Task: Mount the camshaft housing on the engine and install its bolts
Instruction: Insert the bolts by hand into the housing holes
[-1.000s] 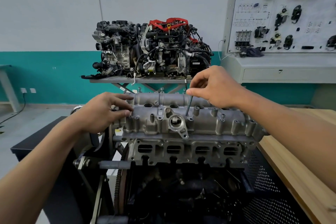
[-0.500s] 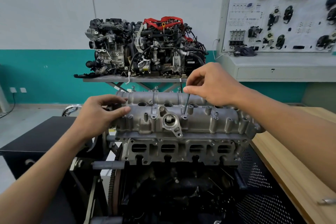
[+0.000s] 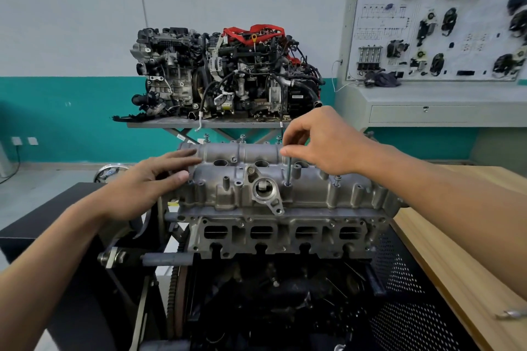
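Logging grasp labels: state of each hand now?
Left hand: open, resting on grey cast-metal camshaft housing.
Right hand: pinching long thin steel bolt.

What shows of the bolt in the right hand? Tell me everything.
The bolt is a long, thin, dark grey metal shank, standing nearly upright. Its lower end sits in a hole on the housing, just beside the round flange. The right hand pinches its top; the head is hidden.
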`<state>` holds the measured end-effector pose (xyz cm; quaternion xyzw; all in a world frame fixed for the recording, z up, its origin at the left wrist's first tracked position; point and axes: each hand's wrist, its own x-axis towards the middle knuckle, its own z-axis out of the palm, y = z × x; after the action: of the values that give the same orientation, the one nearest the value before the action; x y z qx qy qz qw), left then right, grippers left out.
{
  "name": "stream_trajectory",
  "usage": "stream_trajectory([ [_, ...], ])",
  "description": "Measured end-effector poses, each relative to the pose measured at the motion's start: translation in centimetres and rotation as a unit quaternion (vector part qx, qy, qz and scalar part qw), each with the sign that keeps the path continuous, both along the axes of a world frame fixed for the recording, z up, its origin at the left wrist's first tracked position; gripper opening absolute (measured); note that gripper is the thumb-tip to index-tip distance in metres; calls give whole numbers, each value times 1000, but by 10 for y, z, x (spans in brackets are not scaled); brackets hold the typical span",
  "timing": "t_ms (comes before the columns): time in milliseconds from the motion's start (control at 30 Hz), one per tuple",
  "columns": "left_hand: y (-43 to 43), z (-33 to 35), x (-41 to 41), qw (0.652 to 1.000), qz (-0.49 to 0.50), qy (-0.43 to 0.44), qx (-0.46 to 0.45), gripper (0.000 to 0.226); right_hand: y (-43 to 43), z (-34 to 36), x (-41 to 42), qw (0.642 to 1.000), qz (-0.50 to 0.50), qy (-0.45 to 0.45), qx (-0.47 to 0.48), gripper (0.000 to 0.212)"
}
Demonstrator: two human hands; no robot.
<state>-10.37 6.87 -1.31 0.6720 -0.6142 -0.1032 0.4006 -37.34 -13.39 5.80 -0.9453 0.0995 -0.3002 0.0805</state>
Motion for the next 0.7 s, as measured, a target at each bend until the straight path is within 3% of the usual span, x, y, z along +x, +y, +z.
stream_trajectory([
  [167, -4, -7, 1, 969, 68, 219, -88, 37, -3, -6, 2, 997, -15, 75, 16, 14],
  [233, -8, -4, -3, 958, 101, 240, -116, 36, -1, -14, 4, 993, -23, 112, 7, 20],
  [367, -19, 7, -16, 953, 169, 169, -185, 34, 7, -26, 13, 975, -103, 121, -157, 50],
  [433, -25, 12, -24, 946, 199, 148, -209, 37, 11, -24, 18, 958, -132, 145, -209, 54],
  [600, -33, 20, -40, 951, 212, 64, -216, 42, 7, -6, 19, 941, -141, 244, -190, 62],
  [700, -37, 28, -49, 958, 204, 6, -199, 38, 5, 9, 19, 919, -112, 323, -197, 52],
])
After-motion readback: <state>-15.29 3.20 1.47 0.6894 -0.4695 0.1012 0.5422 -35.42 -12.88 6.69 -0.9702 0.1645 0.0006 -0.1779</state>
